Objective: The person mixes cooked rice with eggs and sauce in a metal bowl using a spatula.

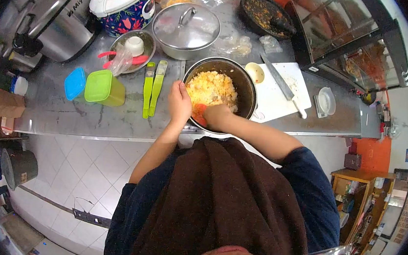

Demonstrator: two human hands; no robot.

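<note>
A dark pot (253, 89) stands at the counter's front edge, with yellowish rice (213, 86) in it. My left hand (180, 100) grips the pot's left rim, thumb on top. My right hand (219, 116) reaches down into the pot at its near side, closed on a red spatula (199, 113); its fingers are partly hidden. The spatula's tip cannot be made out in the rice. Right of the pot, a white cutting board (270, 104) carries a knife (278, 79) and a small cream bowl (255, 73).
Left of the pot lie two green strip-like utensils (157, 86), a green container (105, 88) and a blue lid (75, 84). Behind stand a lidded steel pot (184, 47), a floral rice cooker (126, 19), a stone mortar (254, 9) and a glass display case (336, 27).
</note>
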